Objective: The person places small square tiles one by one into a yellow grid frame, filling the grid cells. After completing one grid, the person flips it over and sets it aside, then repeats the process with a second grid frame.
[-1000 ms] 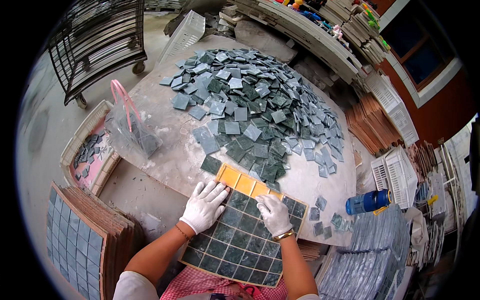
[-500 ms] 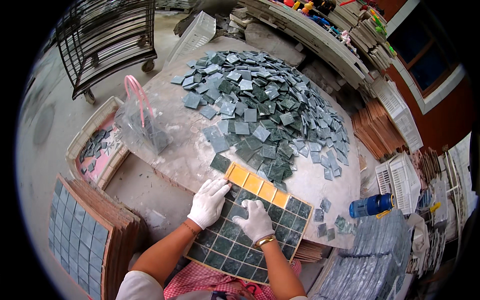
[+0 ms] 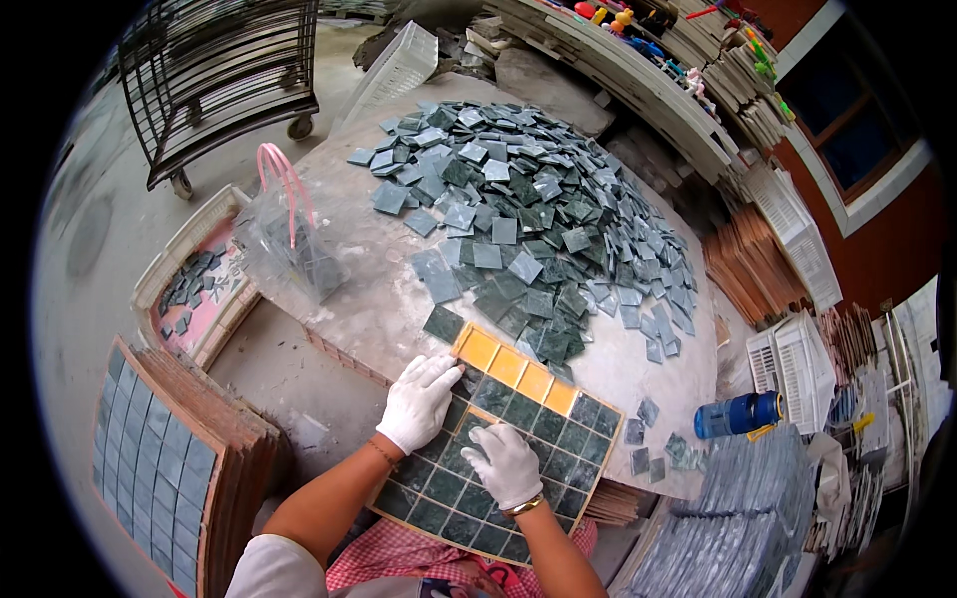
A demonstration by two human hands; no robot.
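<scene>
Gridded yellow tile tray (image 3: 504, 366) with green marbled square tiles (image 3: 460, 488), tilted, at the near edge of the bench (image 3: 359, 324); its lower end lies over a pink checked cloth (image 3: 374, 556). Most compartments are filled; a run of bare yellow ones lies along the far row, with a tile at that row's right end. The gloved left hand (image 3: 419, 403) rests at the tray's 10 o'clock edge, fingers extended and close together; whether they grip the edge cannot be told. The gloved right hand (image 3: 506, 465) is over the middle tiles, fingers bent, a narrow gap between them and the thumb, with nothing seen held; contact with the tiles beneath cannot be told.

Positions around the tray: 12 o'clock, a heaped pile of loose square tiles (image 3: 528, 224); 3 o'clock, a few scattered tiles (image 3: 639, 460) and, beyond, a blue bottle (image 3: 738, 415) on its side; 4 o'clock, stacked grey sheets (image 3: 713, 548); 2 o'clock, reddish-brown boards (image 3: 753, 264); 9 o'clock, a stack of tiled panels (image 3: 155, 468); 10 o'clock, a plastic crate (image 3: 231, 325) containing tile fragments (image 3: 189, 287); between 10 and 11, a clear bag (image 3: 289, 261) with pink handles; 11 o'clock, a wheeled metal trolley (image 3: 224, 95).
</scene>
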